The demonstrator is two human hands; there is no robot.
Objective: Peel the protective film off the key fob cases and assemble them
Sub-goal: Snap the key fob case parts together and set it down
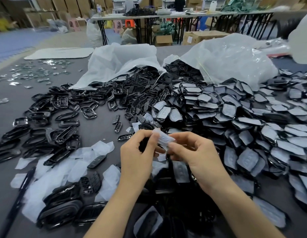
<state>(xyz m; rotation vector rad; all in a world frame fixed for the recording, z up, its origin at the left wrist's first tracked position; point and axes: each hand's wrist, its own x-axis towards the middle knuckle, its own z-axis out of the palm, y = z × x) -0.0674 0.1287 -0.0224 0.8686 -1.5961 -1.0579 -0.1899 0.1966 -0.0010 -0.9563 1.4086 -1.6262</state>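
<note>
Head view: the left hand [139, 148] and right hand [197, 157], fingers curled, together pinch one film-covered key fob case [164, 140] above the near middle of a dark grey surface [97, 133]. Wrapped cases [235, 117] heap toward the right edge, black frames [63, 109] spread left, and loose film sheets [63, 170] lie near the near-left corner. Two white sacks [118, 62] spill parts at the far side. Beyond, folding tables [183, 15] and cardboard boxes [164, 40] fill the room.

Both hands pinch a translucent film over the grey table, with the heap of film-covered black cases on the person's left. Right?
No. The head view shows the heap of film-covered black cases on the person's right; the left hand and right hand do pinch the translucent film over the grey table.
</note>
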